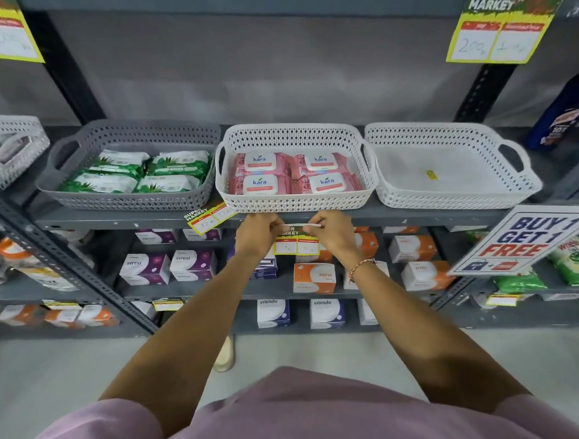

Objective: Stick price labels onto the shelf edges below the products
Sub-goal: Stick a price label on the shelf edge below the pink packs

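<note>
Price label held at both top corners just under the shelf edge

A pinching grip is kept by the left hand (pixel 256 233) and the right hand (pixel 329 230), each closed on a top corner of the price label (pixel 296 245), with a thin white strip (pixel 302 226) stretched level between the fingertips; whether it is tape or backing cannot be told. The label is judged to be light, thin and floppy, easily creased, so the upper corners are the sensible hold. Its long axis runs left to right along the shelf edge (pixel 416 213), printed face outward, header uppermost. It hangs just below that edge, under the white basket (pixel 297 202) of pink packs (pixel 293 171); another label (pixel 210 219) is stuck further left on the same edge
</note>
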Demonstrator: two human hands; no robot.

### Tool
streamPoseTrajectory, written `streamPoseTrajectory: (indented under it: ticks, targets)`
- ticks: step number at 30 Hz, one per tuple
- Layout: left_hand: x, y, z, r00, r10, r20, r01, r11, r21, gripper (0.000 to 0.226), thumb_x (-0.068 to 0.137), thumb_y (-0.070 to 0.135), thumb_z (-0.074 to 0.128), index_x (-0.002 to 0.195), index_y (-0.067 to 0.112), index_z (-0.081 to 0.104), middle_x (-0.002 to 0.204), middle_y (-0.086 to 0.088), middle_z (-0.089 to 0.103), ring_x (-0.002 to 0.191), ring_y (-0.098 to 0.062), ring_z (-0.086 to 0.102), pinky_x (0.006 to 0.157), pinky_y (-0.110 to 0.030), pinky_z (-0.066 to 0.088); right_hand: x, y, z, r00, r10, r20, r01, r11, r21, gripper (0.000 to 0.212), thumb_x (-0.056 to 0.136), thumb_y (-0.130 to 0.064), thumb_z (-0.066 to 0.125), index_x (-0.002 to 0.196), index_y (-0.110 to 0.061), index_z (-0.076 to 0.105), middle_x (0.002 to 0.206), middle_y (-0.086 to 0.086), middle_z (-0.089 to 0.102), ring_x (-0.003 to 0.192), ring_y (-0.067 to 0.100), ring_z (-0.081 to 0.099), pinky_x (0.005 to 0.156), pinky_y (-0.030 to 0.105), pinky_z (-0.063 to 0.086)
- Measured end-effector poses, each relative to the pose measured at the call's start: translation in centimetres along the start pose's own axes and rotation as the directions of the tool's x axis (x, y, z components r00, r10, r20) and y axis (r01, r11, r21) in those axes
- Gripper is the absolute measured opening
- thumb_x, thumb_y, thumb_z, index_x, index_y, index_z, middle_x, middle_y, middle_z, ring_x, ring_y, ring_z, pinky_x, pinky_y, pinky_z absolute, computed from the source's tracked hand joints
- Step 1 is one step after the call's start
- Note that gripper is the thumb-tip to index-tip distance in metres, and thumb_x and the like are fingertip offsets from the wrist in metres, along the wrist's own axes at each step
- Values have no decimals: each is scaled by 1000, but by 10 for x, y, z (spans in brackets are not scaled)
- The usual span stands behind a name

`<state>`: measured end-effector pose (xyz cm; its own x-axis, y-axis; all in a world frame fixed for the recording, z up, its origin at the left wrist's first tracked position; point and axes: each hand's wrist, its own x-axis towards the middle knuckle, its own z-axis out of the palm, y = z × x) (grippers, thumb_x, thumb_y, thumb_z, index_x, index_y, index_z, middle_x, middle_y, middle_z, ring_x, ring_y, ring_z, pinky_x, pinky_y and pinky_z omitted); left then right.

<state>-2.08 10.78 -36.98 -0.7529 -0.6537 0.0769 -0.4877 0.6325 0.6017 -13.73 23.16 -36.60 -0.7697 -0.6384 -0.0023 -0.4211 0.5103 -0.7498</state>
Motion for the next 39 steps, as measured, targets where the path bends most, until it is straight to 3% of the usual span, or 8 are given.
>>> streamPoseTrajectory:
  ticks: [11,16,19,23,27,29,32,39]
  targets:
    - [4,-6,8,990,68,-123,-85,987,-139,16,83,26,67,87,13,75,85,-6,72,80,-22,63,70,-36,52,8,7,0,995,-63,-81,70,994,81,4,80,-11,71,82,-8,72,86,8,74,76,11,63,77,26,52]
    - [-1,-7,4,973,-34,-228,4,991,-133,15,76,38,72,78,23,75,74,5,74,69,-12,65,58,-31,54,8,12,-1,994,-57,-97,67,992,104,2,80,-12,71,79,-11,73,82,4,74,73,9,64,69,19,51]
    - [-1,-6,5,970,-50,-236,28,995,-96,15,77,40,70,78,25,74,76,5,72,75,-14,63,56,-28,49,8,11,0,992,-44,-117,50,998,46,2,78,-18,73,76,-18,73,83,-1,71,76,12,64,68,30,52]
    - [-1,-6,8,972,-30,-235,22,999,-39,20,77,40,70,79,21,74,87,3,66,90,-15,54,57,-30,43,9,9,-2,993,-15,-119,17,1000,12,3,77,-21,73,74,-20,74,84,-4,71,76,11,62,66,27,49]
    - [0,-3,11,961,-13,-276,14,1000,3,17,74,39,72,76,22,75,86,1,66,88,-23,54,72,-38,45,8,12,-2,991,5,-136,-3,1000,16,3,77,-22,74,74,-20,74,82,-5,70,74,9,61,63,24,45]
    - [1,-1,13,960,-36,-277,50,998,45,17,74,42,71,76,26,75,88,2,67,91,-23,53,82,-38,37,8,14,-1,990,9,-143,-6,1000,22,3,77,-21,75,74,-19,75,82,-4,70,73,9,60,62,23,44]
    - [3,1,15,959,-86,-269,111,991,78,18,75,46,68,77,29,75,91,5,66,96,-21,51,84,-38,30,9,15,0,988,19,-150,-13,999,43,2,76,-19,76,74,-19,74,80,-2,71,71,9,60,65,25,48]
    - [4,1,18,962,-120,-244,137,989,57,20,76,47,68,75,28,74,92,6,64,99,-20,49,87,-40,30,9,17,4,985,-11,-170,18,999,38,5,75,-12,75,71,-14,74,79,4,70,70,11,59,70,28,50]
